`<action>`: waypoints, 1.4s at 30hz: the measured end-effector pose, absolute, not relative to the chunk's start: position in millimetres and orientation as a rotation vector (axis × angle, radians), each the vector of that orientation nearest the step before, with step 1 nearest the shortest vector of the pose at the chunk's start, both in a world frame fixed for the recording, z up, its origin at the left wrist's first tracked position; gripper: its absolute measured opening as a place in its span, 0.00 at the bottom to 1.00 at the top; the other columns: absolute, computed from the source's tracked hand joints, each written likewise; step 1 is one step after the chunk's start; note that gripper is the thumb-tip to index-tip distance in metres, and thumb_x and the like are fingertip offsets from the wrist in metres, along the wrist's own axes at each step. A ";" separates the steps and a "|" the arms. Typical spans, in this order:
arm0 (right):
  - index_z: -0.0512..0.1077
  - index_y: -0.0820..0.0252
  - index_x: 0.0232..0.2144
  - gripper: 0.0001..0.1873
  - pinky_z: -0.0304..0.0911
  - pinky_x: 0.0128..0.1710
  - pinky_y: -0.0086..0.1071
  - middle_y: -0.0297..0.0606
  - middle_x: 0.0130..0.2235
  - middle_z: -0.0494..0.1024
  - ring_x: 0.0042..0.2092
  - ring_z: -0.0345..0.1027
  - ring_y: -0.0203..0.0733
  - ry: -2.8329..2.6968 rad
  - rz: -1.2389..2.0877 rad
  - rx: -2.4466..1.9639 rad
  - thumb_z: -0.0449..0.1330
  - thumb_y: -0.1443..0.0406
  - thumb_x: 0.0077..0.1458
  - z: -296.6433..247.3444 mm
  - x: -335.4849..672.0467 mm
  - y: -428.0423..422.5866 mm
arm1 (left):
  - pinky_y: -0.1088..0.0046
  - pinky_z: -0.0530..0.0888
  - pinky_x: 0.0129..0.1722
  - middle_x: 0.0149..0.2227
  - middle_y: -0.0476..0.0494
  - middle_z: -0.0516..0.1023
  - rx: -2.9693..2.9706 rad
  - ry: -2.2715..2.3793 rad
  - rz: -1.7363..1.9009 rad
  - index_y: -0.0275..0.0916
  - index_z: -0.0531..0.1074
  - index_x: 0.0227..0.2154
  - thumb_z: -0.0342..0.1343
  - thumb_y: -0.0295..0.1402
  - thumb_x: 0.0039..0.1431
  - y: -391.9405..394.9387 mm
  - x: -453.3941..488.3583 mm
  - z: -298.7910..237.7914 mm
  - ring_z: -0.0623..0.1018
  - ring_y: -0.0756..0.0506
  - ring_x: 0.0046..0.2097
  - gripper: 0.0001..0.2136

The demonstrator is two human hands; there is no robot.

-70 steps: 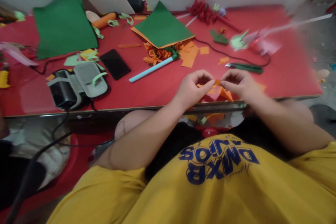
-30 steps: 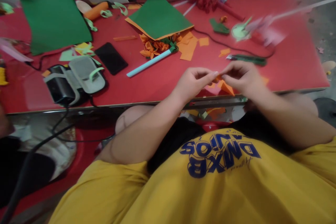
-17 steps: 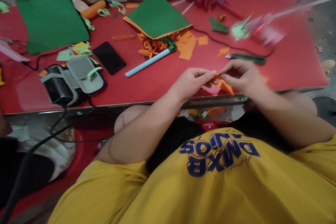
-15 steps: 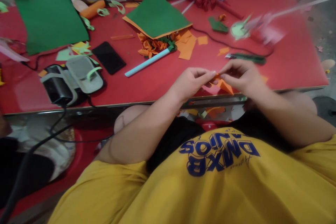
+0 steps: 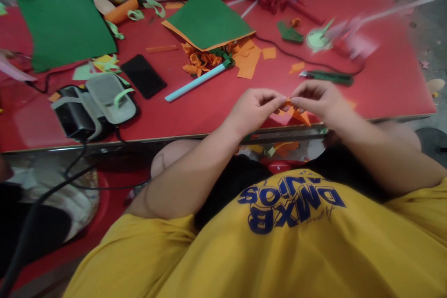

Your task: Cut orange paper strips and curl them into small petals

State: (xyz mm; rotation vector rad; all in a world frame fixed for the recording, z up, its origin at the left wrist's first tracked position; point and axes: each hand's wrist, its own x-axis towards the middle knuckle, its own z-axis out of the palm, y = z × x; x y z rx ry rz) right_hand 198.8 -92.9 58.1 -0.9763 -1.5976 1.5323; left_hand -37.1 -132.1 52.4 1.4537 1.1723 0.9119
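Observation:
My left hand and my right hand meet over the near edge of the red table. Both pinch a small folded piece of orange paper between thumb and fingertips. A pointed corner of the paper sticks out below my right hand. More orange scraps lie just beyond the hands.
Green paper sheets, a black phone, a pale blue stick with an orange paper flower, a green-handled cutter and a black cable lie on the table. A grey pouch and black device sit at the left edge.
My hands have stayed together on the orange paper, with the fingertips shifting slightly. The view has drifted a little, so the table items sit lower-left than before.

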 end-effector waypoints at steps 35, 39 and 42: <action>0.85 0.54 0.35 0.16 0.75 0.37 0.38 0.38 0.35 0.88 0.37 0.79 0.45 -1.794 1.253 -0.985 0.82 0.52 0.59 54.3 199.3 -93.6 | 0.68 0.83 0.50 0.42 0.39 0.95 1.673 1.324 0.930 0.41 0.93 0.41 0.71 0.53 0.71 -136.7 -37.9 66.3 0.90 0.41 0.46 0.19; 0.84 0.54 0.35 0.14 0.73 0.35 0.37 0.37 0.34 0.87 0.35 0.77 0.44 -1.791 1.246 -0.992 0.81 0.54 0.59 53.0 199.0 -93.1 | 0.68 0.84 0.50 0.43 0.39 0.95 1.701 1.348 0.931 0.42 0.93 0.41 0.69 0.52 0.72 -137.7 -37.8 64.0 0.90 0.40 0.46 0.19; 0.84 0.54 0.35 0.13 0.71 0.33 0.37 0.37 0.34 0.86 0.34 0.75 0.43 -1.802 1.240 -1.005 0.80 0.54 0.60 53.7 199.0 -94.1 | 0.68 0.83 0.50 0.42 0.39 0.95 1.726 1.367 0.939 0.42 0.93 0.42 0.69 0.54 0.73 -138.9 -37.9 63.3 0.90 0.40 0.46 0.20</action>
